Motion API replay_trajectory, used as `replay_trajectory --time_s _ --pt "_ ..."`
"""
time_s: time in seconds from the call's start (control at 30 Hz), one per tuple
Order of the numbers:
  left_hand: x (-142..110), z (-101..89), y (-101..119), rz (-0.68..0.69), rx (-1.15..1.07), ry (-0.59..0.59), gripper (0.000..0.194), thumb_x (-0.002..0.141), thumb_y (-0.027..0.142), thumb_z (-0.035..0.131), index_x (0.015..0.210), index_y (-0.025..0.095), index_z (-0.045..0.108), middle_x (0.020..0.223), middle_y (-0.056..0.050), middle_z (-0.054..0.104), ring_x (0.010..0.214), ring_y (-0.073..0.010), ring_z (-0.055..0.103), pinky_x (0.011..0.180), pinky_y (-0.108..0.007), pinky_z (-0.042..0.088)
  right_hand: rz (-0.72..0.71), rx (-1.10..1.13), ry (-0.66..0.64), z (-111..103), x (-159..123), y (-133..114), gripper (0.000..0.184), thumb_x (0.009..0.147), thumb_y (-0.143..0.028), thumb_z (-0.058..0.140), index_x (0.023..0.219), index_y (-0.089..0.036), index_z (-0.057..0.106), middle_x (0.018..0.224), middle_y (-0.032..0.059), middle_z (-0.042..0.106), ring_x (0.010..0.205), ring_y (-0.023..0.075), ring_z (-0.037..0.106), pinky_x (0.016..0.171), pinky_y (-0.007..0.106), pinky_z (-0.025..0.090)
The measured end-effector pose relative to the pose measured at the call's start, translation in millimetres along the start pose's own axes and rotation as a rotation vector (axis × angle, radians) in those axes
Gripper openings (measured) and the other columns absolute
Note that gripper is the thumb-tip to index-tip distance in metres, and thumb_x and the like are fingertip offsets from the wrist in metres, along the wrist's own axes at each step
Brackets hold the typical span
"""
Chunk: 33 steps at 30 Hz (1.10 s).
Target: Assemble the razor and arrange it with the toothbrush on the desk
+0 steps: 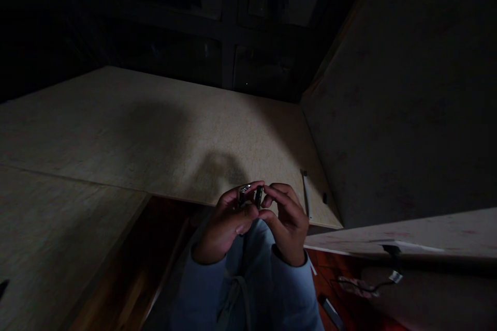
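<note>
My left hand (227,220) is closed around a small dark object with a shiny silvery top (244,190), held just above the near edge of the tabletop. Beside it, between my two hands, stands a small dark upright piece (258,198). My right hand (287,217) has its thumb and fingers curled in to this piece, and its fingertips are at or against it. The dim light hides what kind of things these are and whether the two parts are joined.
A pale tabletop (163,139) stretches ahead under dark windows. Near its right edge lie a thin whitish stick (307,196) and a small black object (325,198), close to the wall (407,114). A cable (382,285) and a dark flat object (331,313) are low on the right.
</note>
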<state>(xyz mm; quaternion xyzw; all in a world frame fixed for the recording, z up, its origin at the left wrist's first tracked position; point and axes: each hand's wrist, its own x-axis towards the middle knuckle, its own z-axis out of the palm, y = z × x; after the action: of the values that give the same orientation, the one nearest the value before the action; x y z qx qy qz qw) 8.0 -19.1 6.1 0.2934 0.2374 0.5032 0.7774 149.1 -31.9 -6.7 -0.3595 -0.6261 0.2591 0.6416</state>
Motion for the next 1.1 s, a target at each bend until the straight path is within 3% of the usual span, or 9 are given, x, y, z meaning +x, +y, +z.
replay_trajectory --time_s 0.13,0.43,0.53,0.63,0.9,1.0,1.1 --pt "9.5 0.1 -11.6 -0.086 -0.093 -0.068 0.053 0.065 0.040 0.092 0.109 0.017 0.074 0.082 -0.001 0.067 0.038 0.0046 0.028 0.037 -0.016 0.018 -0.007 -0.027 -0.016 -5.1 1.0 2.1 0.042 0.090 -0.026 0.073 0.131 -0.034 0.068 0.103 0.0050 0.066 0.084 0.0178 0.061 0.075 0.034 0.052" --pt "30.1 5.1 -23.0 -0.245 -0.175 0.053 0.036 0.068 0.030 0.089 0.095 0.016 0.068 0.072 0.006 0.059 0.035 0.0051 0.023 0.034 -0.011 0.018 0.122 -0.095 -0.011 -19.5 5.0 16.4 0.034 0.089 -0.022 0.074 0.122 -0.031 0.074 0.097 0.0041 0.069 0.083 0.0166 0.063 0.073 0.031 0.054" --pt "35.1 0.9 -27.1 -0.278 -0.180 0.091 0.035 0.068 0.030 0.089 0.091 0.015 0.066 0.068 0.007 0.055 0.035 0.0047 0.021 0.033 -0.011 0.017 0.142 -0.115 -0.020 -22.1 3.8 23.9 0.040 0.087 -0.019 0.076 0.125 -0.032 0.071 0.100 0.0041 0.069 0.080 0.0154 0.063 0.073 0.031 0.055" --pt "38.4 -3.7 -30.4 -0.294 -0.166 0.054 0.033 0.070 0.032 0.087 0.086 0.015 0.063 0.063 0.008 0.052 0.035 0.0041 0.019 0.034 -0.011 0.017 0.154 -0.108 -0.049 -25.1 2.2 30.4 0.049 0.086 -0.016 0.076 0.132 -0.033 0.067 0.102 0.0037 0.068 0.079 0.0144 0.062 0.074 0.031 0.055" --pt "43.0 -7.1 -37.6 -0.366 -0.148 -0.068 0.033 0.073 0.033 0.085 0.083 0.016 0.060 0.062 0.008 0.055 0.034 0.0038 0.015 0.033 -0.012 0.013 0.213 -0.040 -0.073 -35.7 -0.7 36.0 0.046 0.083 -0.021 0.080 0.127 -0.030 0.070 0.098 0.0036 0.065 0.080 0.0146 0.061 0.073 0.030 0.054" --pt "41.9 -3.0 -41.4 -0.329 -0.084 -0.044 0.033 0.073 0.035 0.085 0.087 0.016 0.062 0.064 0.008 0.054 0.036 0.0032 0.017 0.035 -0.014 0.015 0.242 0.020 -0.035 -38.5 -1.8 36.4 0.043 0.080 -0.025 0.083 0.121 -0.028 0.073 0.094 0.0025 0.064 0.078 0.0145 0.060 0.073 0.030 0.054" --pt "40.4 2.5 -42.4 -0.192 0.079 0.039 0.038 0.079 0.048 0.079 0.096 0.017 0.067 0.057 0.008 0.048 0.038 -0.0012 0.026 0.039 -0.017 0.023 0.305 0.121 0.084 -38.9 -3.1 37.8 0.037 0.079 -0.033 0.083 0.114 -0.027 0.075 0.087 0.0013 0.064 0.076 0.0148 0.060 0.072 0.029 0.053"
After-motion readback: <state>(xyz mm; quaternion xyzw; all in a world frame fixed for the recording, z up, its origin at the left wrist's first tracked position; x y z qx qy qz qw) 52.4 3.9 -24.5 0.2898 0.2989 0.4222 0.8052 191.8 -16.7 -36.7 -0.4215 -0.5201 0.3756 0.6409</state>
